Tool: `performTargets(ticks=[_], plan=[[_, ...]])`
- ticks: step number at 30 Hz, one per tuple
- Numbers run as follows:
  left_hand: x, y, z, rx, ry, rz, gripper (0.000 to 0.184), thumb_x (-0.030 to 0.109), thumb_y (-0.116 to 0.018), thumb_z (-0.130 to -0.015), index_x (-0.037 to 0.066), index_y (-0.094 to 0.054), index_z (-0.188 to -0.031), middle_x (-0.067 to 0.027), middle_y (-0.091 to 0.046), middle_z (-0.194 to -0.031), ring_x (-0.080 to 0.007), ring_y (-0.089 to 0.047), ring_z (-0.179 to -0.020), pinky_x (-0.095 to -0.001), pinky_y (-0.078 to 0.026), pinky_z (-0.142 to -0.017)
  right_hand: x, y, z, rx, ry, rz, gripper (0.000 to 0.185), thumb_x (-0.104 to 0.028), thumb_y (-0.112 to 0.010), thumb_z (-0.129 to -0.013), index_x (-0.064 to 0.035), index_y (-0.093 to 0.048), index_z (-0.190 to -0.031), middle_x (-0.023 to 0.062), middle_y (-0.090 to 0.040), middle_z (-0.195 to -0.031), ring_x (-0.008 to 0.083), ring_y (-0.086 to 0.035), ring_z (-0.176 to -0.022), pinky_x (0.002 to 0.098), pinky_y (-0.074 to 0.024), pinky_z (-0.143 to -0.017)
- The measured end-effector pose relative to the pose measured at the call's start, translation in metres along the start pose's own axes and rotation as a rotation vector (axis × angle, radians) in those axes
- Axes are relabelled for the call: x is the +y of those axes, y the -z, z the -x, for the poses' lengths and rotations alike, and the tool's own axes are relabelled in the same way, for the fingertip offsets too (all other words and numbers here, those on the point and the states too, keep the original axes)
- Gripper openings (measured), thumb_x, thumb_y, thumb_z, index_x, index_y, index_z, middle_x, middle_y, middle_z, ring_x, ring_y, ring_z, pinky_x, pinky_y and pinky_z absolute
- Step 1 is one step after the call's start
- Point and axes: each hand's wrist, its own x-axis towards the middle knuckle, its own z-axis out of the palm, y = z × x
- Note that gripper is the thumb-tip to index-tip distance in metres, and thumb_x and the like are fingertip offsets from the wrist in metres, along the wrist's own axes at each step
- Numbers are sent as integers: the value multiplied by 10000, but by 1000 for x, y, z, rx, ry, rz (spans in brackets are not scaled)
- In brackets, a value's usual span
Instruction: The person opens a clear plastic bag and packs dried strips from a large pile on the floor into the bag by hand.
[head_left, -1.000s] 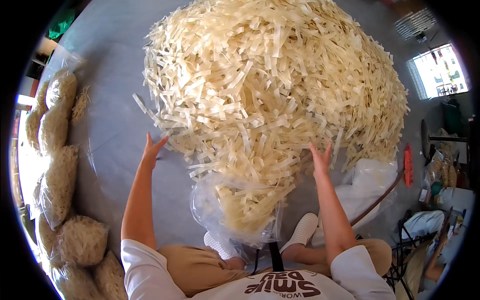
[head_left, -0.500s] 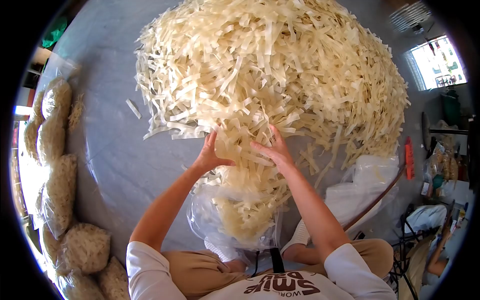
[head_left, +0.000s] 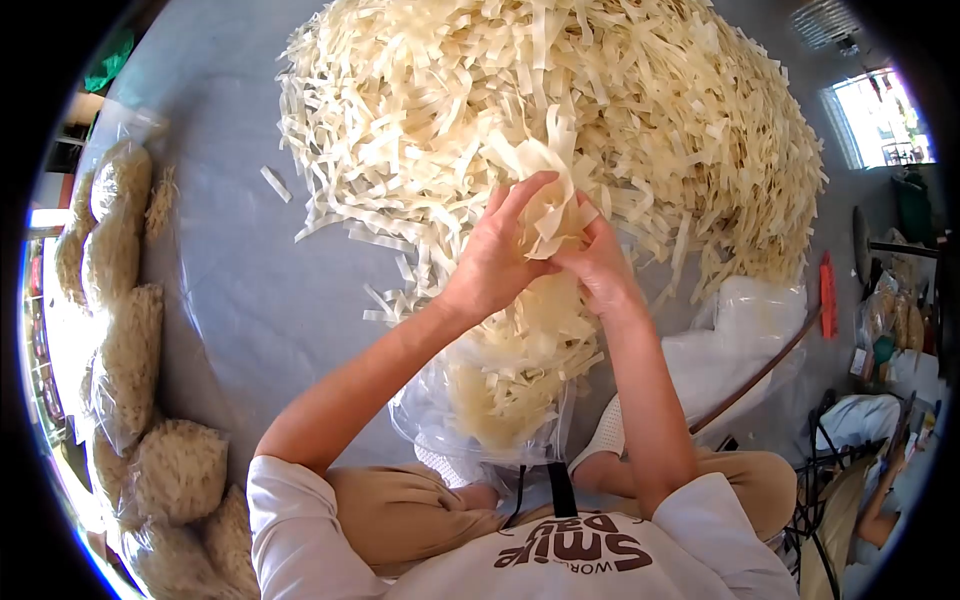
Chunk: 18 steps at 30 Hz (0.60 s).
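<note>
A bunch of pale yellow strips (head_left: 548, 215) is held between my two hands, raised above the near part of the heap. My left hand (head_left: 500, 250) curls round its left side, and my right hand (head_left: 598, 258) closes on its right side, the fingertips of both near each other underneath. Beyond them spreads the large heap of flat strips (head_left: 430, 110) on the grey floor. Below my hands, nearer my body, a clear plastic bag (head_left: 415, 405) lies with its mouth towards the heap and strips inside it.
Filled clear bags (head_left: 125, 370) line the left side. At the right lie folded clear plastic bags (head_left: 750, 315), a brown rod (head_left: 755, 378) and a red object (head_left: 827, 295). Part of another person (head_left: 878, 515) shows at the lower right edge. One loose strip (head_left: 275, 184) lies left of the heap.
My hands came inward from either side of the heap, closed round a bunch of strips and lifted it. Strips near the bag's mouth have shifted.
</note>
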Motion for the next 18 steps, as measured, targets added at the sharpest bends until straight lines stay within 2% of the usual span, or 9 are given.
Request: performTargets(ticks=[4, 5, 9, 11, 12, 13, 15, 17, 18], plan=[[19, -17, 19, 15, -15, -14, 784, -30, -724, -602, 160, -359, -1269, -167, -377, -1184, -358, -452, -1084, -384, -434, -903, -6, 19, 22, -73, 65, -66, 685, 22, -623, -695, -19, -327, -1311, 87, -554, -1079, 166, -576, -943, 290, -487, -773], [21, -19, 29, -38, 55, -37, 802, 64, -741, -647, 110, -304, -1318, -134, -391, -1199, -299, -369, -1175, -378, -357, -972, 3, 27, 27, -44, -27, -49, 665, 22, -630, -690, -23, -354, -1293, 78, -559, -1071, 165, -582, -920, 286, -488, -766], [11, -18, 65, -208, 189, -124, 891, 124, -730, -680, 130, -181, -1381, -170, -323, -1306, -320, -332, -1218, -394, -339, -995, 65, 43, 45, -90, -292, -299, 625, 3, -667, -660, -40, -429, -1236, 61, -559, -1081, 161, -576, -924, 285, -478, -792], [0, 11, 72, -802, 187, -221, 982, 192, -726, -701, 155, -51, -1412, -180, -181, -1418, -339, -298, -1251, -415, -315, -1011, 88, 39, 55, -83, -283, -324, 638, -15, -686, -646, -45, -434, -1231, 59, -555, -1090, 164, -565, -949, 294, -468, -816], [-18, 22, 70, -822, 140, 21, 1035, 282, -744, -680, 161, -27, -1417, -175, -153, -1443, -323, -293, -1264, -449, -323, -994, 97, 37, 58, -77, -280, -347, 651, -33, -705, -631, -49, -439, -1225, 58, -551, -1099, 166, -554, -973, 302, -459, -841], [-2, 38, 58, -821, 459, -38, 998, 306, -743, -675, 153, -87, -1412, -179, -247, -1401, -314, -326, -1244, -450, -342, -970, 104, 36, 60, -75, -307, -308, 666, -65, -715, -621, -46, -436, -1225, 57, -545, -1110, 169, -533, -1015, 309, -439, -876], [10, 55, 58, -799, 778, -101, 965, 330, -741, -669, 146, -148, -1407, -183, -340, -1359, -305, -360, -1224, -451, -361, -946, 109, 35, 61, -108, -300, -333, 679, -74, -714, -622, -44, -426, -1236, 59, -543, -1119, 170, -532, -1020, 309, -441, -876], [-22, 53, 78, -600, 317, -907, 795, 304, -719, -691, 129, -306, -1348, -180, -495, -1221, -305, -543, -1025, -421, -448, -814, 107, 34, 63, -133, -284, -353, 692, -83, -713, -623, -41, -417, -1247, 60, -540, -1128, 172, -530, -1024, 309, -442, -876], [-46, 49, 92, -598, 310, -908, 795, 304, -719, -691, 129, -306, -1348, -180, -495, -1221, -305, -543, -1025, -421, -448, -814, 104, 33, 65, -149, -268, -394, 694, -81, -706, -624, -39, -416, -1253, 62, -531, -1150, 169, -527, -1033, 308, -442, -880]])
